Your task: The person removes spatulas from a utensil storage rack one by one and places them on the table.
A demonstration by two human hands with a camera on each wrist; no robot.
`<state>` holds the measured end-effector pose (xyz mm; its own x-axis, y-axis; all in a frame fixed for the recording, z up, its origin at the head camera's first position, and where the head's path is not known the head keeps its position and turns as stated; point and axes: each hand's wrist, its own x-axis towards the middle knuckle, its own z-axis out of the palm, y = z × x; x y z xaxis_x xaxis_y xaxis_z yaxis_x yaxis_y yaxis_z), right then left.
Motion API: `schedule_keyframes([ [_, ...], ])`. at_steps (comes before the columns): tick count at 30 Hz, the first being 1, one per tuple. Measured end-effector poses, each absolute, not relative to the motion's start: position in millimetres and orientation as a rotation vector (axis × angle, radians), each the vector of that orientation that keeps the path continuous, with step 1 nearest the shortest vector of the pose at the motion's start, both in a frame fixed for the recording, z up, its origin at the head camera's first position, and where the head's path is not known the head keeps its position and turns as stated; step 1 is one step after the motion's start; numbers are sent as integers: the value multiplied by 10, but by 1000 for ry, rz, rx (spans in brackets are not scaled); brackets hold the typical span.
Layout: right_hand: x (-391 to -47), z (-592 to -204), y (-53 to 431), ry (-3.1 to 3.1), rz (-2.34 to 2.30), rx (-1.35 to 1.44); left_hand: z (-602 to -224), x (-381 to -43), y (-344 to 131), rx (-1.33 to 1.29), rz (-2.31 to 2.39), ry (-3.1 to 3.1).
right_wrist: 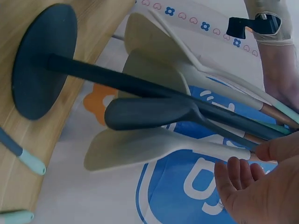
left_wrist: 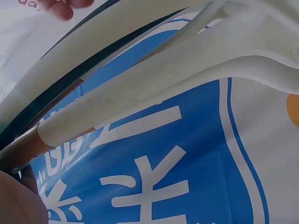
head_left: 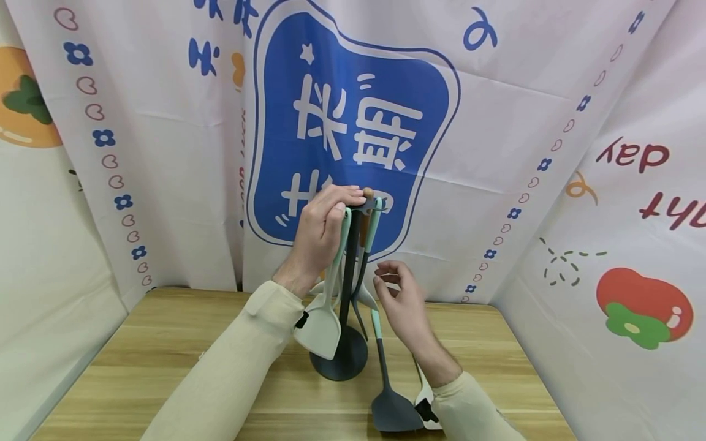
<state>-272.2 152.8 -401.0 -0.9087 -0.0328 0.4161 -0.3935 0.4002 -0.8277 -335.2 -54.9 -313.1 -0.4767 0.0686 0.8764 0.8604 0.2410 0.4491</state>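
Note:
A dark utensil stand (head_left: 347, 269) with a round base (head_left: 336, 361) stands upright on the table. Kitchen utensils hang around its pole: a pale turner (head_left: 320, 327) with a mint handle on the left, a dark utensil (right_wrist: 145, 112) and a pale one (right_wrist: 131, 149) on the right. My left hand (head_left: 320, 226) grips the top of the stand, fingers over the hook ring, thumb beside the mint handle. My right hand (head_left: 402, 300) is just right of the hanging utensils, fingers loosely bent, holding nothing. In the right wrist view its fingertips (right_wrist: 233, 172) are near the pale utensil's handle.
A dark turner (head_left: 391, 410) with a mint handle lies on the wooden table (head_left: 215, 361), right of the base. Beside it, a pale utensil (head_left: 425, 380) is partly hidden by my right sleeve. Printed cloth walls (head_left: 507, 135) enclose the table's back and sides.

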Motion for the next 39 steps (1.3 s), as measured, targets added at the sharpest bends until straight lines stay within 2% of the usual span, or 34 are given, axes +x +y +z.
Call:
schedule_keyframes([
  [14, -2733, -3992, 1228, -1871, 2174, 298, -3142, -3357, -546, -858, -1310, -1760],
  [28, -2789, -4012, 1106, -1850, 2269, 240, -3133, -3367, -547, -867, -1315, -1714],
  [39, -2883, -4016, 1238, -1725, 2600, 288, -3134, -3372, -546, -862, -1303, -1745],
])
